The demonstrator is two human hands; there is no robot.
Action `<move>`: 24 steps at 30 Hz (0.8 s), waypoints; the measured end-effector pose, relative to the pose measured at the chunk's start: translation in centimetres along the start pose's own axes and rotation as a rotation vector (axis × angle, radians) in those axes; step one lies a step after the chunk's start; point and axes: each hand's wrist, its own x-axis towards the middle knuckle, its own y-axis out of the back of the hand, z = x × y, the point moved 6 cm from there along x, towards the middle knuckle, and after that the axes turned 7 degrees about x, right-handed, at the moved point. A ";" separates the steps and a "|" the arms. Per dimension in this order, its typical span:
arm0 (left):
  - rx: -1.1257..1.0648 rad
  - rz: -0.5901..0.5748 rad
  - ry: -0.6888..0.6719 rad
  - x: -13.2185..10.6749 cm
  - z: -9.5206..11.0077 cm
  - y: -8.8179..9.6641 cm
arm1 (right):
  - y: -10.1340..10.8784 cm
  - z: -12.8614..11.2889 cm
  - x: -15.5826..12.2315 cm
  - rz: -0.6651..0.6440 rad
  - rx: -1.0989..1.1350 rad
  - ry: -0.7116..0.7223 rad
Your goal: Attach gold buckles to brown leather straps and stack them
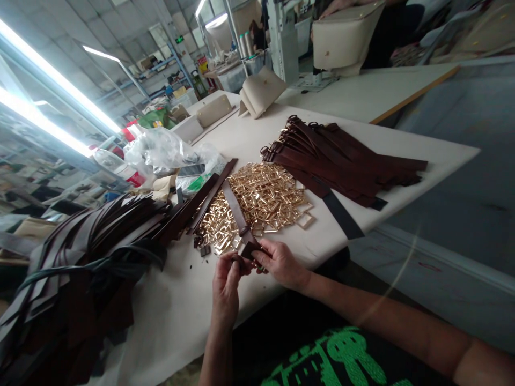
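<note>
A brown leather strap (236, 209) runs from over the buckle heap down to my hands, with a leather loop (243, 230) around it. My right hand (281, 264) is closed on the strap's near end, which is folded or turned up between thumb and fingers. Close beside it, my left hand (226, 281) pinches a small dark leather piece (237, 260); its exact shape is partly hidden by the fingers. Just beyond both hands lies a heap of gold rectangular buckles (265, 198). Several small dark leather loops (204, 250) sit at its near left edge.
Finished-looking brown straps (338, 155) lie stacked at the right of the table (177, 305). A tied bundle of dark straps (92, 257) fills the left. Plastic bags (164, 150) and cream bags (263, 91) stand farther back. Another person's hand (336, 6) is at a sewing machine.
</note>
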 end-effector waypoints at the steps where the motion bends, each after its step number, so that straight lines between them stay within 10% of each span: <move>1: 0.011 0.013 -0.001 0.1 -0.1 0.2 | 0.0 0.1 0.0 -0.001 -0.007 0.004; 24: -0.006 0.126 0.009 1.4 0.5 1.2 | -0.2 -0.1 -0.2 -0.024 -0.315 0.076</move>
